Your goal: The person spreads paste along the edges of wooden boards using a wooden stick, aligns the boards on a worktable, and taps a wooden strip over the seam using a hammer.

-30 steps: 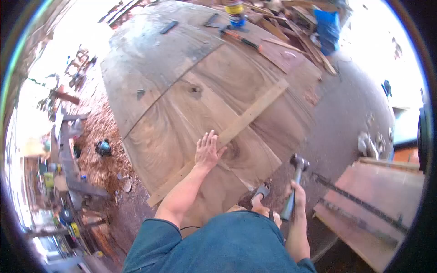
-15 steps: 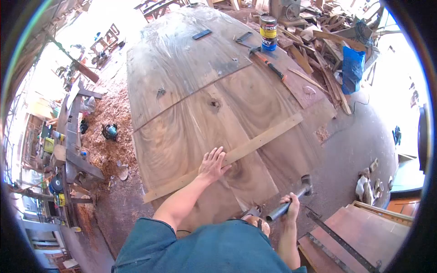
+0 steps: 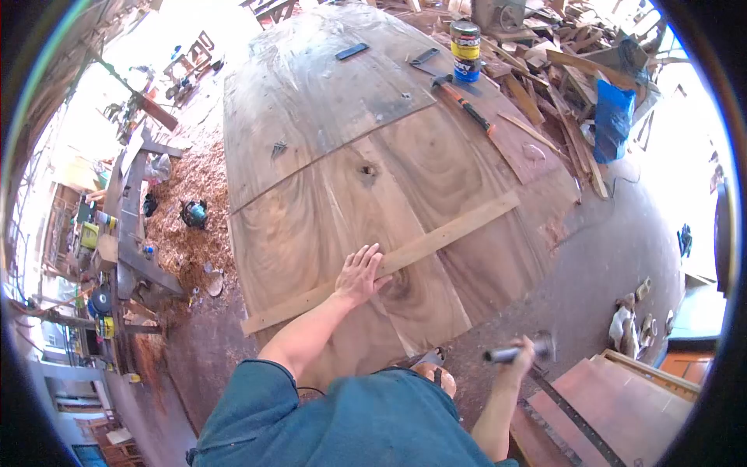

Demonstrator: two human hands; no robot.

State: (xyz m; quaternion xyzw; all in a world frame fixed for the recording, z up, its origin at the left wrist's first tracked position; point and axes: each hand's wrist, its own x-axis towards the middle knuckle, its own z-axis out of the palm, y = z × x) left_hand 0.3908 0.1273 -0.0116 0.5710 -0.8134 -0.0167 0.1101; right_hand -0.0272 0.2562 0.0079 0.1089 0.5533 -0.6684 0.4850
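Observation:
My left hand lies with spread fingers on a long wooden strip, which crosses the large wooden panel at a slant. Off the panel's near right side, my right hand is wrapped round the handle of a hammer; its head is blurred at the right. On the panel's far part rest an orange-and-black hammer, a dark flat block and a can with a yellow and blue label.
Scrap wood and a blue bag are at the back right. A power tool sits among wood shavings on the left. Reddish boards with a dark metal bar lie at the lower right.
My right hand has moved right with the hammer, whose handle is now nearly level. My left hand stays on the strip. The view has shifted, bringing more of the panel's far end into sight.

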